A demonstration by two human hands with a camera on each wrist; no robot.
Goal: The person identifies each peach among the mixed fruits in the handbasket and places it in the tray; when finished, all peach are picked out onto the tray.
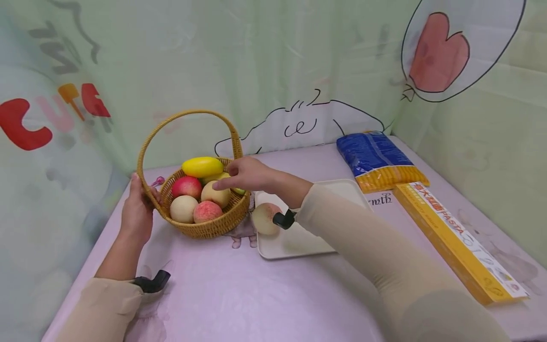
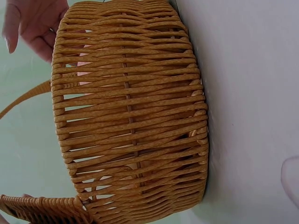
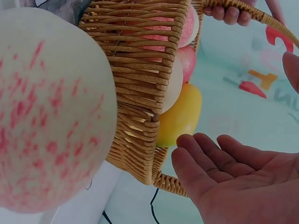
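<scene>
Basket (image 1: 209,231), left grip (image 1: 137,211) round its handle (image 1: 188,112), right grip (image 1: 252,175) wide above fruit (image 1: 215,196), box (image 1: 457,242) (labelled "PASTA")

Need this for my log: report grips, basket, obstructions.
Left grip holding basket by its handle; right grip empty, by basket; fruit inside; handle arching above, might obstruct.

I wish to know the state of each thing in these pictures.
Basket, uncovered, holding fruit, handle up.
Left hand, gripping the handle.
Right hand, over the basket, holding nothing visible.
Tray, flat on the table.
Loose peach, at the tray's left edge.
Blue bag, lying flat, no opening visible.
Pasta box, lying flat, no opening visible.
</scene>
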